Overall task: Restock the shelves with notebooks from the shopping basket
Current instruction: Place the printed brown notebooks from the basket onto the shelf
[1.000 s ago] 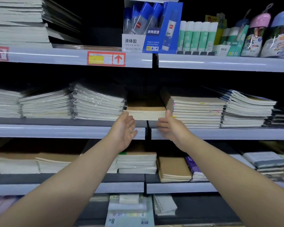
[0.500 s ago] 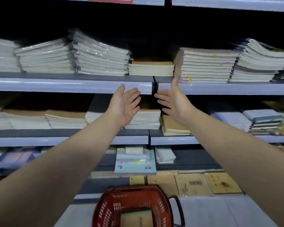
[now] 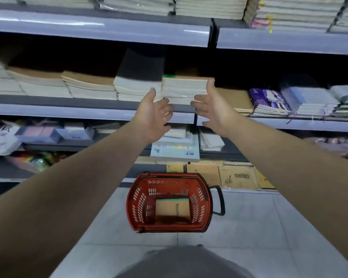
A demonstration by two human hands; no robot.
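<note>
A red shopping basket (image 3: 138,205) stands on the floor below my arms, with a brown-covered notebook (image 3: 172,209) lying flat in its bottom. My left hand (image 3: 154,115) and my right hand (image 3: 214,109) are raised with palms facing each other and fingers spread, holding nothing. They hover in front of a stack of brown-covered notebooks (image 3: 184,89) on the middle shelf (image 3: 68,111), one hand at each side of the stack's front.
More notebook stacks fill the shelf to the left (image 3: 88,87) and right (image 3: 269,103), and the shelf above (image 3: 109,27). Lower shelves hold pads and a blue-white pack (image 3: 175,151). Cardboard boxes (image 3: 237,177) sit at floor level behind the basket. Grey tiled floor lies around it.
The view has tilted down, bringing the basket fully into sight. Both hands have come away from the upper notebook shelf and now hover, still empty, before the shelf below it.
</note>
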